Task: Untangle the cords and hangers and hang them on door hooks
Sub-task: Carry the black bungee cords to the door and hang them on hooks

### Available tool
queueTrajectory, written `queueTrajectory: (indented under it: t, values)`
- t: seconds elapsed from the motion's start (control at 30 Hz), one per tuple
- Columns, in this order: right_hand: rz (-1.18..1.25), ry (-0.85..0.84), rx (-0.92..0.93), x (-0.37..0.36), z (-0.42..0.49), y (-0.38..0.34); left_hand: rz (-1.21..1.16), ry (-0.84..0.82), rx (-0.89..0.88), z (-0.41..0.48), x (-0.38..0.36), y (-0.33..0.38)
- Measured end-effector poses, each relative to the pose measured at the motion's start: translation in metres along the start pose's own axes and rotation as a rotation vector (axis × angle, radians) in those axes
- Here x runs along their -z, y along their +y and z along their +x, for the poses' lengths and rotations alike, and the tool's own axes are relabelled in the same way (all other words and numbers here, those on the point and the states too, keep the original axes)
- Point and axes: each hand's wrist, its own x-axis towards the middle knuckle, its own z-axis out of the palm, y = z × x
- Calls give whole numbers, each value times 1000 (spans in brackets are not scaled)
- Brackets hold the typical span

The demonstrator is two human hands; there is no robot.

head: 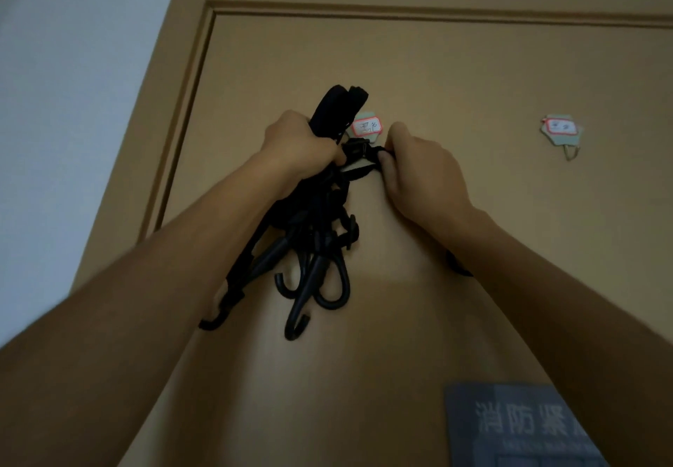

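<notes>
Brown wooden door [473, 66] fills the view, with one grey printed sign [510, 426] low on it. One tangled bundle of black stretchy cords [309, 248] hangs against the door, gripped tight by the left hand [298, 146]. The right hand [418, 168] pinches its black strap [360, 171]. Two small door hooks have paper tags: the near tagged hook [367, 127] is partly hidden by the bundle, and the far tagged hook [562, 131] is well apart.

tan door [473, 66] in a matching frame [174, 77], pale wall [73, 66] to its left, grey sign [510, 426] low down.
</notes>
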Motion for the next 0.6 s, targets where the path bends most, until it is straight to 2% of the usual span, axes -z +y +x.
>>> queueTrajectory:
  t: [0.2, 0.33, 0.43, 0.6]
  values:
    - [245, -36, -48, 17, 29, 10, -117, 34, -51, 9, 10, 16]
    - [183, -18, -22, 20, 44, 8, -76, 74, -146, 15, 10, 24]
    - [67, -49, -13, 14, 42, 6, 56, 80, -194, 14, 7, 25]
    - [-8, -93, -19, 7, 16, 1, 74, 13, -45, 5, 5, 13]
